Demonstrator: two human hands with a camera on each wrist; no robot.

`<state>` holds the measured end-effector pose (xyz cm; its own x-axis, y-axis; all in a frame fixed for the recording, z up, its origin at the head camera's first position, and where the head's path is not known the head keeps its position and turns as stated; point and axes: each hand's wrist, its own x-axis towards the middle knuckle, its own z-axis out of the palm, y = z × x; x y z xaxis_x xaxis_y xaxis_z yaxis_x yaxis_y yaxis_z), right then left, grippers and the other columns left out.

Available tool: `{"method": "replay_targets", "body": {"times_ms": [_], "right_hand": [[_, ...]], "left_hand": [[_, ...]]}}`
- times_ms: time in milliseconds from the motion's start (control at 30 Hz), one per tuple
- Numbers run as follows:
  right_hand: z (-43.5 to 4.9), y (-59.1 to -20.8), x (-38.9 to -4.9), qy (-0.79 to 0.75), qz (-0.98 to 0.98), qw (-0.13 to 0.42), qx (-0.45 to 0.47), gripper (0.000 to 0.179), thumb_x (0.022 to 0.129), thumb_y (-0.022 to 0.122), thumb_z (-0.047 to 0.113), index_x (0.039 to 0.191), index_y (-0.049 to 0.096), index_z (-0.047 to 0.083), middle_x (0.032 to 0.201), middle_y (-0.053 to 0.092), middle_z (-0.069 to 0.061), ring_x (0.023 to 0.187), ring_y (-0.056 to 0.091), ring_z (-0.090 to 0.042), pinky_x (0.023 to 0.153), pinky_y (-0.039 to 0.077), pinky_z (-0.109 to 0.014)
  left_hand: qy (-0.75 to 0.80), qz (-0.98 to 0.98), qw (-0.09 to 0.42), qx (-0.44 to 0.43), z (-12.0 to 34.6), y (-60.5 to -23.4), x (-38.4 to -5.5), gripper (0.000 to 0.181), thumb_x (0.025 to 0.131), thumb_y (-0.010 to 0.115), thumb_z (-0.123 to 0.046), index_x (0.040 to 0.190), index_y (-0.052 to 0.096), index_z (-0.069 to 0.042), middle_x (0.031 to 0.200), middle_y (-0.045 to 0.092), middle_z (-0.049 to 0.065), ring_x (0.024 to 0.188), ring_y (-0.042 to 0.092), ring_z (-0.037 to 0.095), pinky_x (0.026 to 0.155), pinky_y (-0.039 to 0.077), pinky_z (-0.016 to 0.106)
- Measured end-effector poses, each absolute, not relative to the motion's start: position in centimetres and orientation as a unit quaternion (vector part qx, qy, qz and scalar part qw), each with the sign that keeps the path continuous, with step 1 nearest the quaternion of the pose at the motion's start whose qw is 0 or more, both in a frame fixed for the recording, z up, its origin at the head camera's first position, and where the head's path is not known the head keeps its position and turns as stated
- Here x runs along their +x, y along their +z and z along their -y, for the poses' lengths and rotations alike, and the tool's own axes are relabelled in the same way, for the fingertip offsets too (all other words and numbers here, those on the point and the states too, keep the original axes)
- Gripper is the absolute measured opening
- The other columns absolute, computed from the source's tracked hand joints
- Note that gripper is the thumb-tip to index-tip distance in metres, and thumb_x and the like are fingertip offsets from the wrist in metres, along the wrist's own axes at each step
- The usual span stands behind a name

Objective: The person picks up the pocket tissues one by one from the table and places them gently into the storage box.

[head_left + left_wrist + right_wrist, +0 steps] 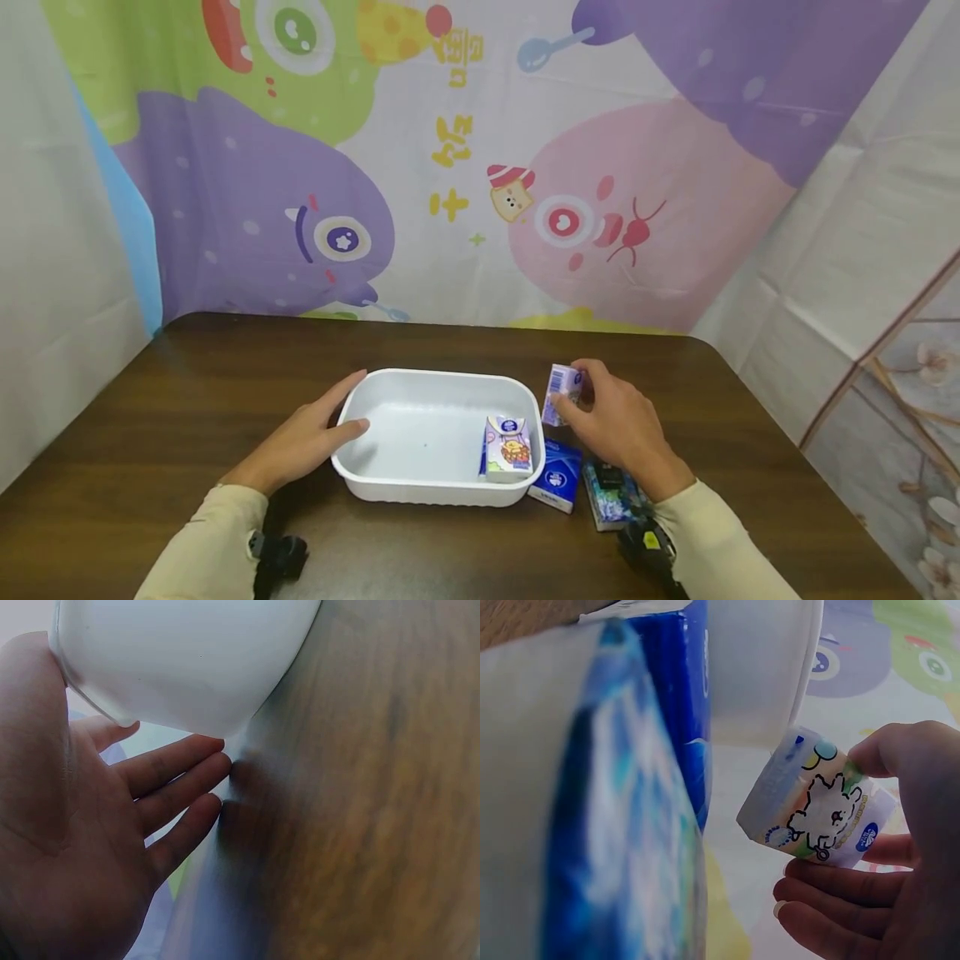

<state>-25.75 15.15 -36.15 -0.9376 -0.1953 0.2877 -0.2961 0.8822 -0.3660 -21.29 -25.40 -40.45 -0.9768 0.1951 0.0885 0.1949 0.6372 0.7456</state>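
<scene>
My left hand (311,437) holds the left end of a white plastic tub (427,497), its thumb over the rim and fingers along the outer wall. In the left wrist view, several fingers (180,791) reach below the tub's rim. To the right of the tub, my right hand (618,412) pinches a small purple tissue pack (560,392) between thumb and fingers. The right wrist view shows a cartoon animal on that pack (829,810). Inside the tub, at its right end, a cartoon-printed tissue pack (508,450) lies against something blue, mostly hidden.
A blue tissue pack (558,475) rests against the tub's right side. Next to it lies a blue-green patterned pack (611,500), partly under my right wrist. The dark wooden table (240,358) ends at a printed cartoon curtain (450,275).
</scene>
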Motion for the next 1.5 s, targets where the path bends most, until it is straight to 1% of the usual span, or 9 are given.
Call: {"method": "replay_targets", "body": {"times_ms": [300, 500, 733, 933, 1100, 1267, 1500], "right_hand": [[-14.9, -36.0, -25.6, 0.226, 0.954, 0.147, 0.132, 0.060, 0.092, 0.067, 0.051, 0.137, 0.051, 0.015, 0.107, 0.068, -0.008, 0.088, 0.061, -0.022, 0.077, 0.055, -0.044], [-14.6, -35.7, -25.1, 0.251, 0.947, 0.144, 0.138, 0.060, 0.092, 0.067, 0.051, 0.137, 0.052, 0.015, 0.110, 0.068, -0.007, 0.093, 0.065, -0.023, 0.080, 0.056, -0.045], [-14.2, -35.3, -24.6, 0.267, 0.941, 0.141, 0.151, 0.058, 0.093, 0.067, 0.050, 0.137, 0.053, 0.015, 0.110, 0.069, -0.006, 0.094, 0.067, -0.023, 0.082, 0.056, -0.044], [-14.0, -35.3, -24.5, 0.265, 0.941, 0.140, 0.153, 0.059, 0.093, 0.067, 0.051, 0.137, 0.052, 0.015, 0.111, 0.069, -0.005, 0.096, 0.067, -0.023, 0.083, 0.055, -0.045], [-13.9, -35.3, -24.4, 0.267, 0.940, 0.147, 0.155, 0.058, 0.093, 0.065, 0.053, 0.136, 0.053, 0.016, 0.110, 0.070, -0.004, 0.097, 0.067, -0.023, 0.084, 0.055, -0.046], [-13.7, -35.3, -24.3, 0.271, 0.937, 0.142, 0.166, 0.060, 0.093, 0.062, 0.058, 0.136, 0.053, 0.017, 0.109, 0.070, -0.003, 0.097, 0.068, -0.023, 0.084, 0.055, -0.046], [-13.4, -35.3, -24.1, 0.274, 0.934, 0.144, 0.180, 0.059, 0.094, 0.060, 0.060, 0.134, 0.054, 0.017, 0.110, 0.072, -0.002, 0.095, 0.070, -0.021, 0.083, 0.055, -0.046]], "left_hand": [[0.419, -0.901, 0.000, 0.110, 25.4, -40.5, -21.1, 0.073, 0.100, 0.060, -0.039, 0.161, 0.024, -0.020, 0.158, 0.034, 0.018, 0.138, 0.039, 0.043, 0.105, 0.033, 0.066], [0.420, -0.901, 0.003, 0.107, 25.5, -40.5, -21.1, 0.074, 0.100, 0.060, -0.043, 0.161, 0.024, -0.021, 0.159, 0.034, 0.018, 0.139, 0.039, 0.043, 0.105, 0.033, 0.066], [0.420, -0.901, -0.001, 0.107, 25.4, -40.5, -21.0, 0.073, 0.100, 0.060, -0.040, 0.160, 0.025, -0.019, 0.157, 0.036, 0.019, 0.137, 0.040, 0.043, 0.104, 0.034, 0.065], [0.424, -0.899, 0.006, 0.104, 25.4, -40.5, -21.1, 0.074, 0.100, 0.060, -0.040, 0.161, 0.024, -0.020, 0.158, 0.035, 0.019, 0.137, 0.040, 0.043, 0.104, 0.035, 0.065], [0.422, -0.901, 0.004, 0.105, 25.4, -40.5, -21.2, 0.074, 0.100, 0.060, -0.042, 0.161, 0.024, -0.021, 0.158, 0.035, 0.018, 0.138, 0.039, 0.043, 0.104, 0.034, 0.066], [0.419, -0.902, 0.002, 0.105, 25.4, -40.5, -21.2, 0.073, 0.100, 0.060, -0.041, 0.161, 0.024, -0.020, 0.158, 0.034, 0.018, 0.139, 0.039, 0.044, 0.104, 0.033, 0.067], [0.416, -0.903, 0.001, 0.106, 25.3, -40.4, -21.2, 0.073, 0.100, 0.060, -0.040, 0.161, 0.024, -0.019, 0.158, 0.034, 0.019, 0.138, 0.039, 0.044, 0.104, 0.033, 0.067]]}}
